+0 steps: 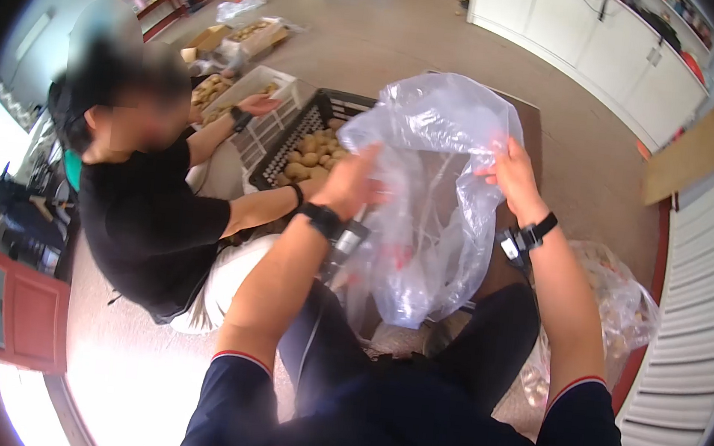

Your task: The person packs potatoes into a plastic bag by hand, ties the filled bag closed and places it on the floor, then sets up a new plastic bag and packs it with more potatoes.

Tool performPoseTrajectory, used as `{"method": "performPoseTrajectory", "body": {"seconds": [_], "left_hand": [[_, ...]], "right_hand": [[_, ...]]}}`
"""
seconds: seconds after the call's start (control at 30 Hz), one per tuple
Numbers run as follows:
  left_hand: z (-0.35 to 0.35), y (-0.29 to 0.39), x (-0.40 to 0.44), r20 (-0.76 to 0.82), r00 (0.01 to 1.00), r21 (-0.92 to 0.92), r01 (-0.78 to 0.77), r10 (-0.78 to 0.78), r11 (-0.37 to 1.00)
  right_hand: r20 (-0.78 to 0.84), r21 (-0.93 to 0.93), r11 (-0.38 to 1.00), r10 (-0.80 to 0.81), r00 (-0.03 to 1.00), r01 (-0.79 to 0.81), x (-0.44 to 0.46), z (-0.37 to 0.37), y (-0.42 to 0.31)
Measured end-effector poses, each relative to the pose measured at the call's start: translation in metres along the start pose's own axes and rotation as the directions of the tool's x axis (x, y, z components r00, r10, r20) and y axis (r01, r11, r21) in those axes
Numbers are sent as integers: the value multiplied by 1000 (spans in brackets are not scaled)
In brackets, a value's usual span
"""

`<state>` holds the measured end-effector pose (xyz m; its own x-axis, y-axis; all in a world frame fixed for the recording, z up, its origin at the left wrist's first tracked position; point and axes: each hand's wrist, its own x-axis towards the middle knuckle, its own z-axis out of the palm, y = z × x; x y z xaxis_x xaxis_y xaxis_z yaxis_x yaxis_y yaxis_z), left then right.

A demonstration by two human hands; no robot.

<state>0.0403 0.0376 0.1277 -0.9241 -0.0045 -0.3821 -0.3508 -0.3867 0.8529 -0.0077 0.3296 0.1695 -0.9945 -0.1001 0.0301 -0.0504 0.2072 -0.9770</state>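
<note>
One clear plastic bag (412, 293) hangs in front of you, between your two grips, its mouth gaping and its length running from the raised far edge down toward you. Your right grip (512, 176) pinches the rim on its side, thumb against fingers. Your left grip (350, 184) blurs at the opposite side; whether it clasps the film, I cannot tell. Potatoes (312, 152) lie in the black crate (284, 137) beyond your left grip, the nearer one to them.

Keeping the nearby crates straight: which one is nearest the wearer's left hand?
The black crate, just beyond the left hand. Its dark colour sets it apart from the white crate, which sits farther left, by the co-worker's hand.
</note>
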Motion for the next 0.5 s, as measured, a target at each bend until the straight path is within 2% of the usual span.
{"method": "performPoseTrajectory", "body": {"seconds": [0.07, 0.13, 0.27, 0.33, 0.37, 0.4, 0.47, 0.5], "left_hand": [[34, 5, -31, 91, 992, -15, -88, 89, 996], [52, 3, -37, 82, 989, 44, -126, 122, 991], [45, -4, -17, 53, 988, 84, -150, 146, 985], [36, -4, -8, -78, 986, 67, -141, 146, 988], [24, -5, 3, -102, 981, 148, -150, 166, 978], [18, -2, 7, -98, 982, 147, -144, 159, 979], [6, 4, 13, -178, 940, -75, -309, 292, 948], [-5, 14, 19, -207, 924, -7, -329, 320, 944]], "right_hand": [[69, 27, 996, -86, 994, 85, -8, 30, 1], [258, -287, 899, -261, 930, 332, -18, 57, 1], [395, -360, 814, -311, 865, 457, -38, 90, -1], [463, -297, 703, -486, 742, 646, -42, 94, 6], [471, -282, 674, -523, 711, 683, -43, 95, 10], [469, -287, 678, -517, 716, 677, -48, 95, 9], [400, -333, 647, -562, 724, 686, -60, 91, 6], [354, -334, 674, -557, 751, 658, -66, 90, 11]]}}
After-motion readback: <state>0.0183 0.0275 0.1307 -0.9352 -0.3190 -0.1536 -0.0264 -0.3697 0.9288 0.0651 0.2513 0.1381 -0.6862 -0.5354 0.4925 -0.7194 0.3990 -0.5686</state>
